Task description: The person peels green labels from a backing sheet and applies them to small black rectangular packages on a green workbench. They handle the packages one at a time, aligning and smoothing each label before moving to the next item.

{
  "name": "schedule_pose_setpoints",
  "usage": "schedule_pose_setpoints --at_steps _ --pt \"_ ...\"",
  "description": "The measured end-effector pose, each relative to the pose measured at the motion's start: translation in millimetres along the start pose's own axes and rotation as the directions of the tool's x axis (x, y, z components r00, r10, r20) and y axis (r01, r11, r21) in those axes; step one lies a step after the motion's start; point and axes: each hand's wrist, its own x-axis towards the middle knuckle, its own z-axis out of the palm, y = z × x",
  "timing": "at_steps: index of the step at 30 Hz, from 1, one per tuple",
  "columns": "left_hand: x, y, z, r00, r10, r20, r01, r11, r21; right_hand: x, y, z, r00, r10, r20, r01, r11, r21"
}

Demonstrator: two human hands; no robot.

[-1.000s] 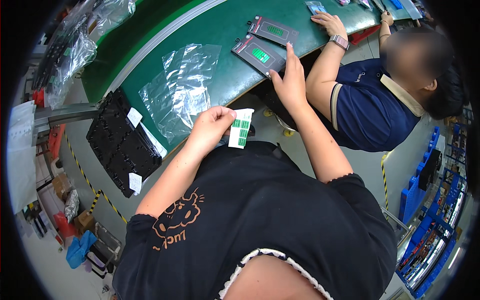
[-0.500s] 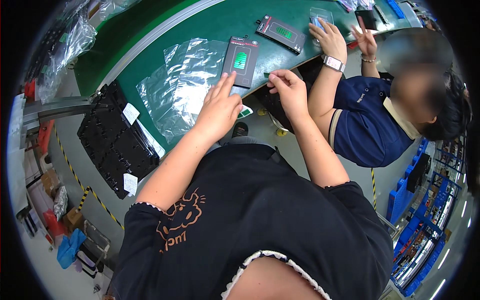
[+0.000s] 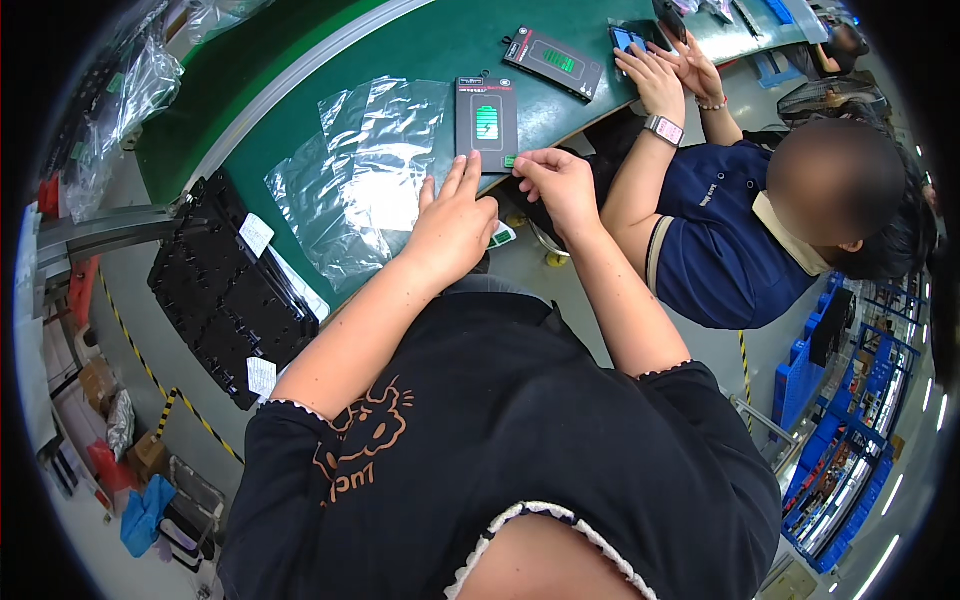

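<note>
Green surface (image 3: 300, 70) curves across top of my view, pale metal edge along near side. Grey floor (image 3: 120, 330) below, yellow-black hazard tape (image 3: 150, 375) running diagonally over it. Stack of black moulded trays (image 3: 225, 290) leans beside surface, white labels stuck on. Clear plastic bags (image 3: 130, 90) heaped far left. Cardboard boxes and blue cloth (image 3: 145, 510) clutter lower left floor. Blue bins on racks (image 3: 850, 450) at right, ceiling strip lights reflecting near rim. I see seated co-worker in navy shirt (image 3: 720, 250) at right.
</note>
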Motion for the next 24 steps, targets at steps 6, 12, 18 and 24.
schedule_pose_setpoints --at_steps 6,12,18,24 --pt "-4.5 -0.1 2.4 1.000 0.027 0.006 -0.027 0.999 -0.020 1.2 5.0 -2.1 1.000 -0.011 -0.022 0.010 0.999 -0.050" --pt "-6.2 0.9 3.0 0.999 0.030 0.018 -0.030 1.000 0.002 -2.8 1.5 -1.0 0.999 -0.053 -0.012 0.051 0.991 -0.123" --pt "-6.3 2.0 2.6 0.999 0.027 0.035 -0.028 1.000 0.014 -5.5 0.8 0.9 0.997 -0.069 -0.045 0.058 0.977 -0.206" --pt "-6.4 1.8 1.8 0.998 0.031 0.045 -0.032 0.999 0.023 -5.8 0.5 -0.8 0.998 -0.061 -0.028 0.056 0.985 -0.161"
